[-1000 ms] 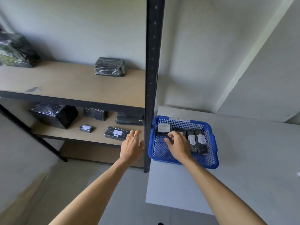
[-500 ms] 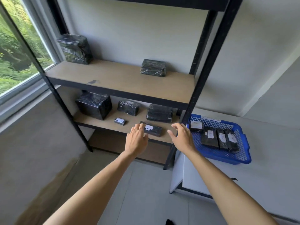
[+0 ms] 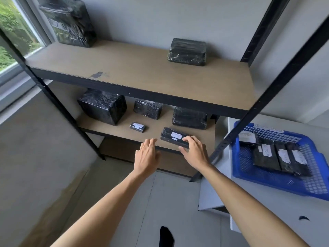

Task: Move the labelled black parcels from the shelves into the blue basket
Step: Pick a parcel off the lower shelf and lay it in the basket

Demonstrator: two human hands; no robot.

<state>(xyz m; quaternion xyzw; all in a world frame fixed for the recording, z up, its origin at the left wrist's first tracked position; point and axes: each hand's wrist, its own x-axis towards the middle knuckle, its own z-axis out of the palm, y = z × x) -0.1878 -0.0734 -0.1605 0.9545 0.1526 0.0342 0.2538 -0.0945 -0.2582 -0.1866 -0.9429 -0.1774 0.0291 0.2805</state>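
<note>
A long black parcel with a white label [image 3: 171,137] lies near the front of the lower shelf [image 3: 154,130]. My right hand [image 3: 195,152] is closed around its right end, fingers on top and thumb at the front edge. My left hand [image 3: 147,155] hovers open just left of it at the shelf's front edge, holding nothing. A small labelled black parcel [image 3: 138,126] lies further left on the same shelf. To the right, on a white table, the blue basket [image 3: 277,184] holds several labelled black parcels [image 3: 266,154].
Unlabelled wrapped black parcels stand at the back of the lower shelf [image 3: 103,108] [image 3: 189,117] and on the upper shelf [image 3: 187,51] [image 3: 68,22]. A black shelf post [image 3: 267,97] slants between the shelf and the basket. A window is at far left.
My view has swung left from the basket to the shelves. My right hand left the basket and closed on the long labelled parcel; my left hand stays near the shelf's front edge.
</note>
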